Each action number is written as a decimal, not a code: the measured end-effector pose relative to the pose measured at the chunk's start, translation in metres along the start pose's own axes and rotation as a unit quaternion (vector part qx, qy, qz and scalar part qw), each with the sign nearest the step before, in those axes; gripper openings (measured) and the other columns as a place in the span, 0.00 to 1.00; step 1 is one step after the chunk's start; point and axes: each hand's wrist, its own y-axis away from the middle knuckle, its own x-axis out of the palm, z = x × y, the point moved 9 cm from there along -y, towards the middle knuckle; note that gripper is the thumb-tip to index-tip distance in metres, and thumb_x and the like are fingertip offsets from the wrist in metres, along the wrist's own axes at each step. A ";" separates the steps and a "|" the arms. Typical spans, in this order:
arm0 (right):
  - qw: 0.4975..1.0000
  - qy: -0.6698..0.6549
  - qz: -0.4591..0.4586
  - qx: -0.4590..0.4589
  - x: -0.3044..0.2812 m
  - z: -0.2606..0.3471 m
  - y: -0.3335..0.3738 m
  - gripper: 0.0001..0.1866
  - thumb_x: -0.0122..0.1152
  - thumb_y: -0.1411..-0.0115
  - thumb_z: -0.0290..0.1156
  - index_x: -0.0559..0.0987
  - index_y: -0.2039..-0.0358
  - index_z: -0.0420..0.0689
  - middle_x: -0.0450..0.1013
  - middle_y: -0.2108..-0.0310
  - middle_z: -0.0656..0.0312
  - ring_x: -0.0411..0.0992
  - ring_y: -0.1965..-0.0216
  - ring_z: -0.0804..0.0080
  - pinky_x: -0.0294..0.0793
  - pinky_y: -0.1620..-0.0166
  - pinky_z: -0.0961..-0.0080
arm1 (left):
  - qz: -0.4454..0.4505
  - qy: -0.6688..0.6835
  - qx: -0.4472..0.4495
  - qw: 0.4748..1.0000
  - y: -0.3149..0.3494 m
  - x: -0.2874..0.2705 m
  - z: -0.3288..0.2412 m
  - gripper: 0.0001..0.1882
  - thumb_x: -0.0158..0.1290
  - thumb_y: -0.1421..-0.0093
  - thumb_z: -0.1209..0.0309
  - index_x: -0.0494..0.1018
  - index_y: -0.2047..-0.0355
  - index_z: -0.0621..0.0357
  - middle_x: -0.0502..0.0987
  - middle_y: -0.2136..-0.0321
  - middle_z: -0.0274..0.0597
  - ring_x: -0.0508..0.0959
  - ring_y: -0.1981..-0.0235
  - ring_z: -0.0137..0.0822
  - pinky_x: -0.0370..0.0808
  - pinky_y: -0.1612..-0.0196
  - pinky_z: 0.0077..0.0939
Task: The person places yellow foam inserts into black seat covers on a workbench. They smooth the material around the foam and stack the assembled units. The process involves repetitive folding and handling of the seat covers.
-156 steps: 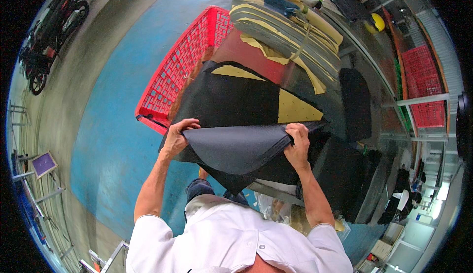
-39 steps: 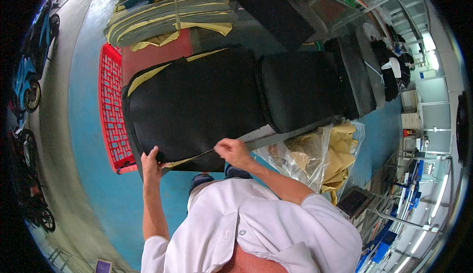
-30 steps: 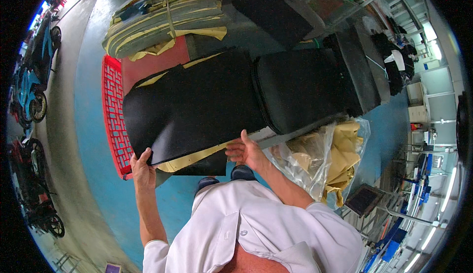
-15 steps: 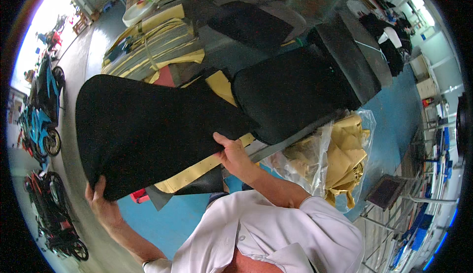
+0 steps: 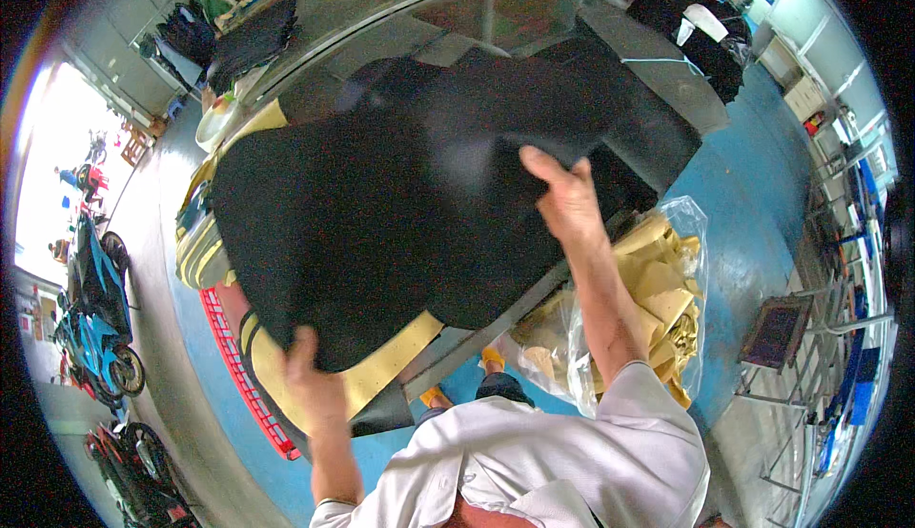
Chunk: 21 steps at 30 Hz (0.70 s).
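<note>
A large black sheet (image 5: 353, 213), soft-looking and wide at its left end, is spread above the table. My left hand (image 5: 319, 390), smeared by motion, is at the sheet's lower left edge, its thumb over the top side. Toward the sheet's right part, my right hand (image 5: 570, 194) pinches black material, with the thumb showing. Other black sheets (image 5: 562, 80) lie beneath and behind it, and their borders are hard to tell apart. A yellowish strip with small holes (image 5: 386, 364) sticks out below the sheet's near edge.
A clear plastic bag (image 5: 701, 218) of crumpled yellowish material (image 5: 658, 271) stands at the table's near right side. Yellow-edged layers (image 5: 195, 252) and a red slatted crate (image 5: 238, 366) are at left. Motorbikes (image 5: 95, 314) stand farther left; a metal-framed rack (image 5: 791, 328) is at right.
The black sheet has shifted right and away from me, over the other black pieces. My right hand has moved up and right; the left moved right. The view has shifted too.
</note>
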 end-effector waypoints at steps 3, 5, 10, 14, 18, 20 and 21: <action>0.995 -0.058 -0.035 0.078 -0.077 -0.028 -0.016 0.19 0.66 0.50 0.27 0.76 0.56 0.43 0.74 0.57 0.61 0.74 0.60 0.66 0.73 0.58 0.66 | -0.002 0.022 -0.126 0.992 0.006 0.006 0.121 0.15 0.49 0.37 0.71 0.67 0.51 0.58 0.72 0.53 0.41 0.72 0.53 0.35 0.71 0.49 0.32; 0.984 0.042 -0.092 0.143 -0.152 -0.059 -0.013 0.22 0.69 0.52 0.32 0.75 0.55 0.43 0.74 0.57 0.62 0.73 0.63 0.67 0.73 0.65 0.67 | 0.037 -0.013 -0.263 0.964 0.012 0.013 0.207 0.14 0.50 0.37 0.68 0.66 0.52 0.58 0.72 0.54 0.41 0.75 0.57 0.38 0.80 0.59 0.35; 0.882 0.220 -0.303 0.286 -0.323 -0.144 0.022 0.28 0.68 0.49 0.38 0.69 0.51 0.39 0.70 0.62 0.60 0.68 0.67 0.67 0.70 0.72 0.67 | 0.036 -0.049 -0.391 0.919 0.032 0.022 0.300 0.15 0.46 0.36 0.72 0.62 0.50 0.60 0.71 0.54 0.45 0.76 0.58 0.46 0.81 0.62 0.50; 0.874 0.259 -0.300 0.283 -0.311 -0.147 0.019 0.28 0.66 0.47 0.39 0.65 0.51 0.39 0.68 0.62 0.59 0.67 0.66 0.67 0.70 0.72 0.69 | 0.049 -0.065 -0.410 0.909 0.032 0.010 0.297 0.12 0.46 0.36 0.72 0.63 0.53 0.60 0.71 0.56 0.47 0.76 0.59 0.47 0.82 0.63 0.47; 0.893 0.235 -0.242 0.297 -0.313 -0.147 0.012 0.28 0.65 0.46 0.38 0.63 0.51 0.39 0.68 0.61 0.59 0.68 0.66 0.66 0.70 0.72 0.69 | 0.041 -0.113 -0.432 0.894 0.037 0.013 0.293 0.14 0.46 0.36 0.72 0.61 0.52 0.61 0.71 0.57 0.49 0.78 0.62 0.46 0.82 0.63 0.43; 0.895 0.249 -0.274 0.250 -0.334 -0.149 0.010 0.21 0.66 0.48 0.38 0.70 0.58 0.40 0.71 0.65 0.58 0.70 0.67 0.66 0.72 0.72 0.68 | 0.046 -0.099 -0.426 0.898 0.039 0.011 0.300 0.16 0.46 0.36 0.70 0.59 0.50 0.63 0.71 0.58 0.50 0.78 0.63 0.46 0.82 0.63 0.40; 0.897 0.250 -0.257 0.259 -0.331 -0.154 0.006 0.19 0.66 0.48 0.38 0.72 0.61 0.40 0.71 0.65 0.58 0.71 0.67 0.66 0.73 0.72 0.67 | 0.060 -0.109 -0.437 0.891 0.041 0.012 0.295 0.18 0.47 0.36 0.69 0.58 0.49 0.63 0.71 0.58 0.51 0.79 0.64 0.45 0.82 0.63 0.40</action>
